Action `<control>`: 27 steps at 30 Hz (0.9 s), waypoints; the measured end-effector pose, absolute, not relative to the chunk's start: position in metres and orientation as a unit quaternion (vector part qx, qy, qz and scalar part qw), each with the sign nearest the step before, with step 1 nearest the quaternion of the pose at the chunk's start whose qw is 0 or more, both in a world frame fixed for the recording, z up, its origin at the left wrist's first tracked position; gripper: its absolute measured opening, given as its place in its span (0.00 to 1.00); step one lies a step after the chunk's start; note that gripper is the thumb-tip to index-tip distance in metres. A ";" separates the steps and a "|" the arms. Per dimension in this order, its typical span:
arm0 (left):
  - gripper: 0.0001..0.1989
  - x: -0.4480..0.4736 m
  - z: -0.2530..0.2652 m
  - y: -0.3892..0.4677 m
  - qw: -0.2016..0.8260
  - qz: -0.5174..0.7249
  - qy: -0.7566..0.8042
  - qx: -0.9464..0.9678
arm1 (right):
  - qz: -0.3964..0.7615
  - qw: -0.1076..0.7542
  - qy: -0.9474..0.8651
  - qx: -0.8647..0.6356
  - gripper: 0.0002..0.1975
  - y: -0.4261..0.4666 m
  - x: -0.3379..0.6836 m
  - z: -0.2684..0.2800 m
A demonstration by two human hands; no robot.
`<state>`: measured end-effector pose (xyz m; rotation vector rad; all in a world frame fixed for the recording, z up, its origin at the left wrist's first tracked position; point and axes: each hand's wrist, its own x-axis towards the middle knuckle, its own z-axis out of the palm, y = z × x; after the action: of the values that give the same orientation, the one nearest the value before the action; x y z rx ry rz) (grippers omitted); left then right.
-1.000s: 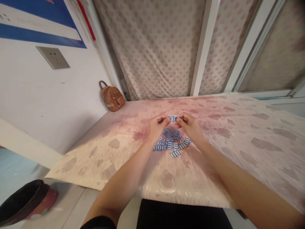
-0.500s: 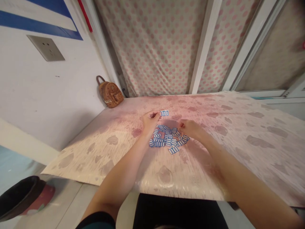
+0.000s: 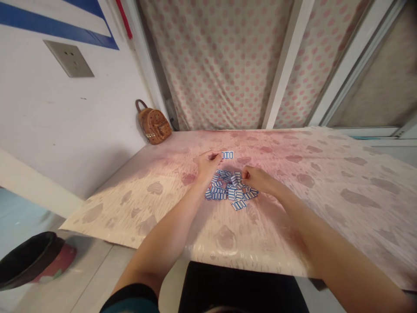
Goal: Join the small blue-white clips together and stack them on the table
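A small blue-and-white sticker strip (image 3: pixel 227 155), marked with bordered rectangles, sticks out past the fingertips of my left hand (image 3: pixel 208 164), which pinches its left end. Below it, a loose pile of similar strips (image 3: pixel 219 194) lies on the table, some overlapping. My right hand (image 3: pixel 256 177) is at the pile's upper right edge, thumb and fingers closed together. One piece (image 3: pixel 234 179) sits just left of those fingertips; whether they grip it cannot be made out.
A patterned cloth (image 3: pixel 156 226) covers the table. A brown mini backpack (image 3: pixel 155 125) stands at the far left corner against the wall. Polka-dot curtains (image 3: pixel 221 65) hang behind the far edge. On the floor at lower left is a dark-rimmed bin (image 3: pixel 54 263).
My right hand has moved slightly left and down to the pile's edge. My left hand still pinches its strip. The view has shifted a little.
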<state>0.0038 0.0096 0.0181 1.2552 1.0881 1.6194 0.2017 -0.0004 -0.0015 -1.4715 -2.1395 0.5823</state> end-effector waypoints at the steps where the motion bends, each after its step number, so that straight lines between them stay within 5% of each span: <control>1: 0.04 0.004 0.018 0.010 0.402 0.637 0.433 0.495 | 0.227 0.252 -0.774 -0.536 0.08 0.001 0.204 -0.001; 15: 0.05 0.015 0.012 0.005 0.389 0.634 0.415 0.525 | 0.345 0.508 -0.638 -0.464 0.08 -0.006 0.202 0.031; 27: 0.07 0.027 0.020 -0.010 0.422 0.620 0.409 0.521 | 0.205 0.508 -0.660 -0.514 0.10 -0.023 0.185 0.030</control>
<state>0.0269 -0.0100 0.0195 1.3040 1.0243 1.5521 0.1846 -0.0226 0.0301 -1.2377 -1.5914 0.4938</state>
